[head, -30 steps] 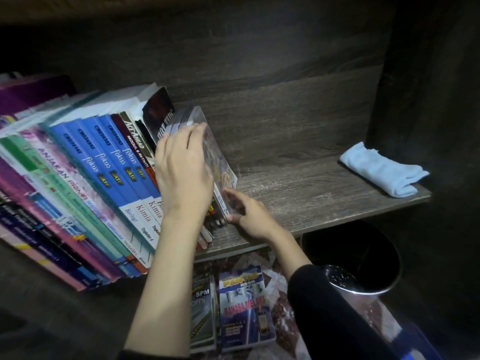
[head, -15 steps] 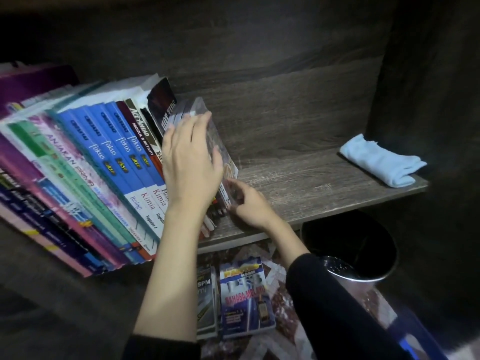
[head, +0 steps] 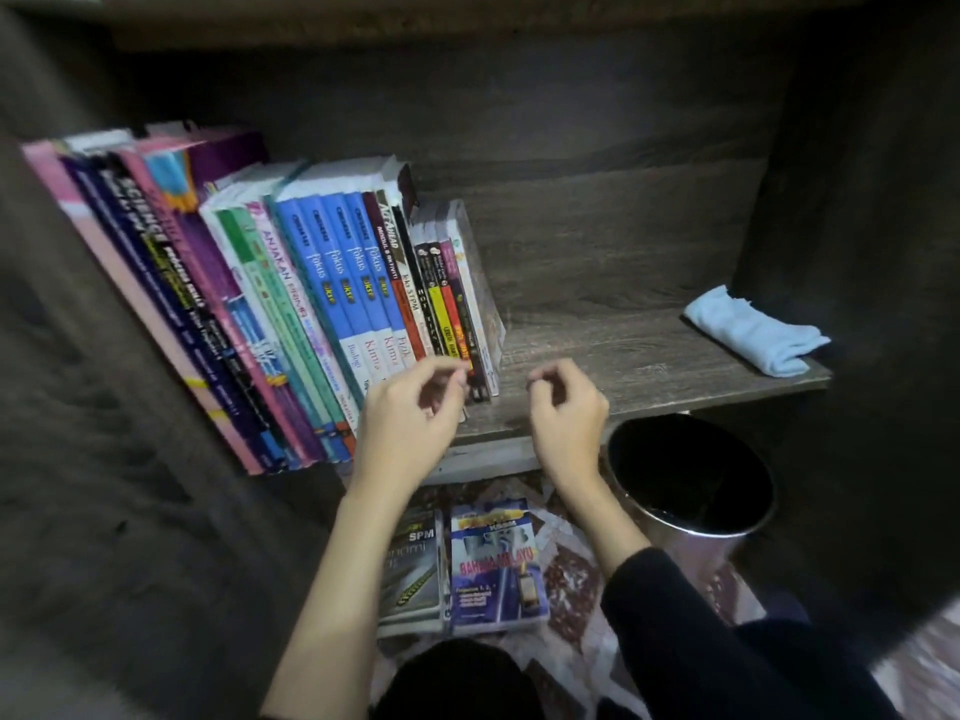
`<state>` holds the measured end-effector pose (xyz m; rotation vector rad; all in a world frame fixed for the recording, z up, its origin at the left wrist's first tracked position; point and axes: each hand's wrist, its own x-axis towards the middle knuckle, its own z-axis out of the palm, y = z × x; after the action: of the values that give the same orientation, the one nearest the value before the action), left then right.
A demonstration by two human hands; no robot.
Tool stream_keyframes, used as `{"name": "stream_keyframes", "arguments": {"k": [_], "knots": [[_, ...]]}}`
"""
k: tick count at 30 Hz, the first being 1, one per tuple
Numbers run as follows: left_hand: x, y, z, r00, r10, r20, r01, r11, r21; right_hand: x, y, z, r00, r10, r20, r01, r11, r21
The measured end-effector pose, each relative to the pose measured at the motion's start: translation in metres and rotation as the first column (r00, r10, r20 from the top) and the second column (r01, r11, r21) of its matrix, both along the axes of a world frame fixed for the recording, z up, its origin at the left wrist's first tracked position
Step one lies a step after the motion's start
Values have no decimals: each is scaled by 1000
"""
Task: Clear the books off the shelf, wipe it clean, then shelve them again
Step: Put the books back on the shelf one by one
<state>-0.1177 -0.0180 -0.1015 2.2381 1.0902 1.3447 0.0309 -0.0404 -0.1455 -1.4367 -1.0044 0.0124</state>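
A row of books [head: 332, 283] stands on the left half of the dark wooden shelf [head: 623, 366], leaning left. The rightmost ones are several small thin books [head: 457, 304]. My left hand [head: 410, 413] hovers in front of their lower spines with fingers loosely curled, holding nothing. My right hand [head: 566, 413] hangs just right of the row near the shelf's front edge, fingers also loosely curled and empty. A folded light blue cloth [head: 753, 330] lies at the shelf's far right. Two more books [head: 467, 563] lie flat on the floor below.
A black metal bin [head: 691, 480] stands on the floor under the shelf's right part. Dark wooden side walls close the shelf in on both sides. The patterned floor [head: 571, 569] shows between the books and the bin.
Both hands have let go of the small books and pulled back toward the shelf's front edge. The small books now stand more upright against the row. The view has shifted to show more books on the left.
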Motion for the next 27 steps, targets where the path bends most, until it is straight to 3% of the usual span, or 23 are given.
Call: {"name": "stream_keyframes", "arguments": {"k": [4,8,13,17,21,27], "knots": [[-29,-4,-43,999,46,-28,-49,988,-144,-12,-25,-52,999,-19,37,20,999,-37],[-44,1,-103,998,67,-20,-70,925,-373,-11,-35,-104,1000,-26,-6,24,967,-253],[-33,11,-174,995,81,-57,-99,774,-625,-7,-30,-159,992,-63,-106,6,882,-470],[-12,29,-239,995,27,-99,-98,551,-829,-6,-11,-205,979,-103,-178,-31,782,-622],[6,41,-284,990,18,-140,-136,380,-915,-3,6,-258,948,-136,-288,-138,639,-757],[33,56,-330,964,117,-240,-266,337,-903,-1,18,-312,884,-143,-444,-328,486,-810]]}}
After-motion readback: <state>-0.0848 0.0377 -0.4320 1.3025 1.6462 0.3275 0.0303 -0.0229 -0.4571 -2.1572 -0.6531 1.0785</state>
